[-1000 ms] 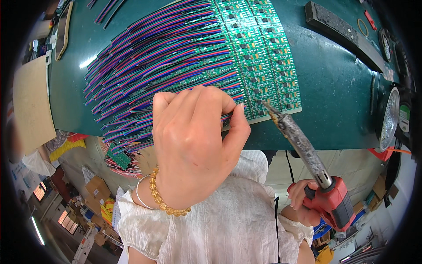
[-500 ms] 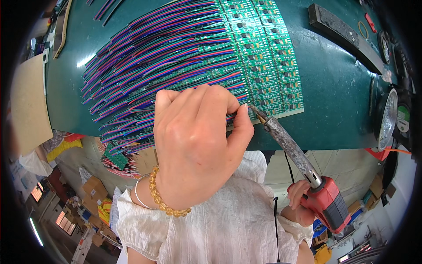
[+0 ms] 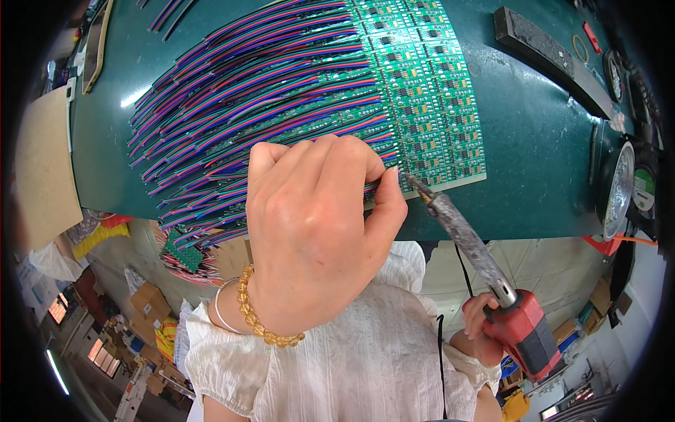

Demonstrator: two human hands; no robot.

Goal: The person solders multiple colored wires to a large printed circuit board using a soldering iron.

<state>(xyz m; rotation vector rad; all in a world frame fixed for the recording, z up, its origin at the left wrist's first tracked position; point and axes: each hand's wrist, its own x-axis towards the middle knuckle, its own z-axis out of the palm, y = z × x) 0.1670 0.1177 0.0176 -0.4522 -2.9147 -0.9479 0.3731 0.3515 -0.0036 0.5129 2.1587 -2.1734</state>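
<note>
A green circuit-board panel [image 3: 467,126] lies on the table, with rows of small chips at its right. Rows of flat, multicoloured wires [image 3: 267,91] run leftward from its solder points. My left hand [image 3: 316,218] is over the panel's near edge, thumb and forefinger pinched on a wire end; the hand hides most of that wire. In my right hand [image 3: 479,323] is a soldering iron [image 3: 467,239] with a red and black handle. Its tip points up and left, just right of my left fingertips at the panel's near edge. I cannot tell whether the tip touches the board.
On the green table [image 3: 527,176], a dark bar [image 3: 552,60] lies at the far right. A round metal dish [image 3: 619,190] stands at the right edge. Below the table's near edge, another wired board [image 3: 184,253] shows at the left. A cardboard sheet [image 3: 48,162] sits far left.
The soldering iron has shifted slightly right and down, its tip drawing a little away from my left fingertips. My left hand stays almost where it was.
</note>
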